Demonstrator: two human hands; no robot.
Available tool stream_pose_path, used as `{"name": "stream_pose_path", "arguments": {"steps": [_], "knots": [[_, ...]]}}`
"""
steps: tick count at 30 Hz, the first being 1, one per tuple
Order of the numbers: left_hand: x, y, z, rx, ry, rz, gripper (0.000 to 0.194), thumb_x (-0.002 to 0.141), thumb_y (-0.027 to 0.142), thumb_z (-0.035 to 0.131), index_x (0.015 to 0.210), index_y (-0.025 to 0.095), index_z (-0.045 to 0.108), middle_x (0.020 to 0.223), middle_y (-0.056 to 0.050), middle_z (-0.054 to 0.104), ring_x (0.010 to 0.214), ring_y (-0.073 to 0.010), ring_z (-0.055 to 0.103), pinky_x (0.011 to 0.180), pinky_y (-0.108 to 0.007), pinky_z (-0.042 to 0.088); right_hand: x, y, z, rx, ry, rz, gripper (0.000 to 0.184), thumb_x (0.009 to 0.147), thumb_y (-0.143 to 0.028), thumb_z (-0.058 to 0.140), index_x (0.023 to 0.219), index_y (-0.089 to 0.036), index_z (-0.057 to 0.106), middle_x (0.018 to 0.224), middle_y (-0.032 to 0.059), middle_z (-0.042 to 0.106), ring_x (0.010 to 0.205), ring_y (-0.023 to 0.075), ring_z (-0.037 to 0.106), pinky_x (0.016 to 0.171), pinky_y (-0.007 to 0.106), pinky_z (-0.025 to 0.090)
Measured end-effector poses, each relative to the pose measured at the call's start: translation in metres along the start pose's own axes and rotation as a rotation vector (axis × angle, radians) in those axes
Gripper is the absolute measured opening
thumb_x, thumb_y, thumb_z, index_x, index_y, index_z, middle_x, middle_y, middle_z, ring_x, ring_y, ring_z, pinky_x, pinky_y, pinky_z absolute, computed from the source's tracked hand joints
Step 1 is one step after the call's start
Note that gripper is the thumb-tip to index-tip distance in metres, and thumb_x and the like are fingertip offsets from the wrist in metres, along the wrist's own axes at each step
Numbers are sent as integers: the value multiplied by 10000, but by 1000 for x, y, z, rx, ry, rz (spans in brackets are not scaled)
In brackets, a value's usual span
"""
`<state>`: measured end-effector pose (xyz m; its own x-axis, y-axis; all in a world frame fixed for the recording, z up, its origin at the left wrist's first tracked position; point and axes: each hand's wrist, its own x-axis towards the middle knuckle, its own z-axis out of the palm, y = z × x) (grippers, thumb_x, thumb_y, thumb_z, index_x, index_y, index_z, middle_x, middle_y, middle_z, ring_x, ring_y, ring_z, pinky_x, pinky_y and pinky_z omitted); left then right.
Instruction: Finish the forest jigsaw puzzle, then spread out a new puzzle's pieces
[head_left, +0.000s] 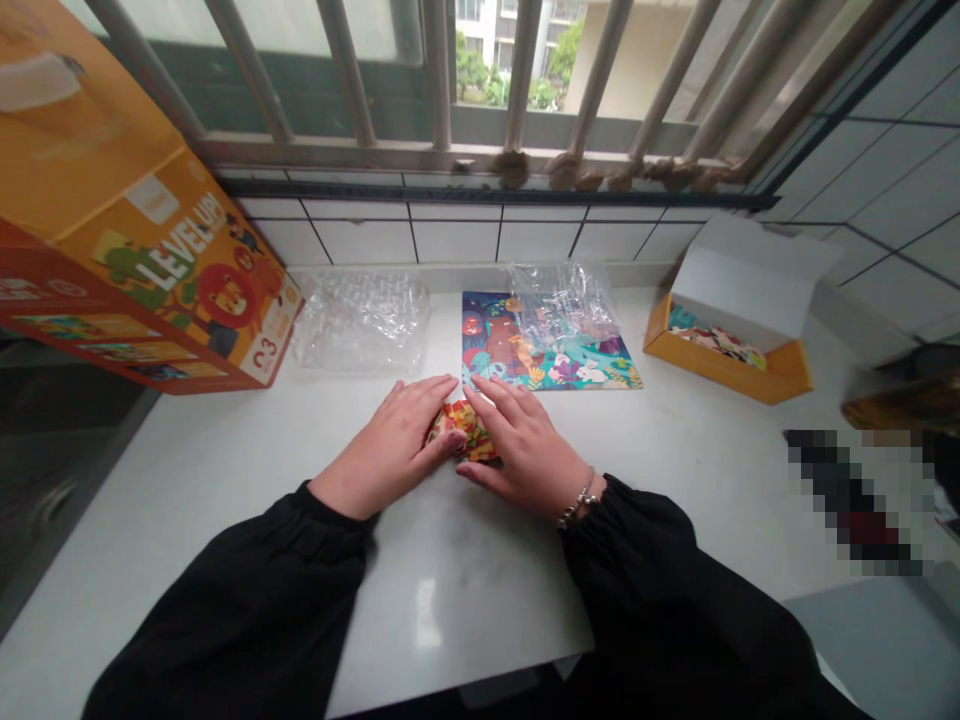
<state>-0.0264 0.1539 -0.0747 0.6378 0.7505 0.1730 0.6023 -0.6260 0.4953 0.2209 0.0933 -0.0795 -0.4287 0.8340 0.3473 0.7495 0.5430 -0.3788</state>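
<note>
Both my hands rest on a small pile of colourful puzzle pieces (466,430) on the white counter (450,590). My left hand (394,445) lies over the pile's left side, fingers together and curved around it. My right hand (521,445) covers the right side, fingers stretched forward and pressed on the pieces; a bracelet shows at the wrist. Just beyond the hands lies an assembled jigsaw picture (525,350) with animals, partly covered by a clear plastic bag (562,295).
A large orange puzzle box (150,250) stands at the left. Crumpled clear plastic (360,320) lies beside it. An open yellow box with loose pieces (724,350) sits at the right. A barred window and tiled wall run behind the counter.
</note>
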Motion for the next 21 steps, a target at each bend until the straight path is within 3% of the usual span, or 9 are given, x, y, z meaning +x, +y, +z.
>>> {"name": "stream_pose_path", "arguments": {"steps": [2, 5, 11, 16, 21], "knots": [[-2, -1, 2, 21, 9, -43, 641, 1157, 616, 417, 1676, 243, 474, 1735, -156, 475, 1616, -355, 441, 1365, -683, 256, 6, -8, 3, -26, 47, -5, 729, 1131, -460, 575, 1762, -171, 355, 1810, 175, 401, 1696, 327, 341, 1399, 604, 284], [-8, 0, 7, 79, -33, -79, 606, 1154, 525, 419, 1679, 225, 465, 1744, -170, 457, 1620, -352, 438, 1355, -688, 283, 18, -21, 9, -55, 46, -22, 623, 1175, -426, 458, 1728, -141, 429, 1812, 161, 405, 1702, 280, 345, 1410, 535, 275], [-30, -3, 11, 166, -5, -117, 596, 1153, 484, 400, 1673, 206, 486, 1709, -195, 497, 1599, -358, 464, 1335, -697, 324, 27, -33, 23, -101, -81, 38, 726, 1139, -632, 502, 1736, -224, 438, 1778, 122, 474, 1653, 346, 424, 1338, 596, 385], [-52, -11, 5, 246, 43, -196, 660, 1149, 568, 392, 1699, 213, 473, 1754, -161, 445, 1639, -375, 413, 1337, -710, 313, 18, -30, 19, -150, -98, 49, 594, 1150, -548, 525, 1671, -264, 536, 1750, 111, 517, 1636, 366, 436, 1283, 597, 448], [-66, -14, -3, 299, 33, -261, 691, 1146, 608, 340, 1702, 223, 482, 1785, -126, 396, 1655, -383, 387, 1331, -723, 314, 4, -25, 13, -146, -84, 98, 597, 1128, -518, 578, 1682, -300, 536, 1754, 123, 505, 1622, 405, 436, 1261, 640, 460]]}}
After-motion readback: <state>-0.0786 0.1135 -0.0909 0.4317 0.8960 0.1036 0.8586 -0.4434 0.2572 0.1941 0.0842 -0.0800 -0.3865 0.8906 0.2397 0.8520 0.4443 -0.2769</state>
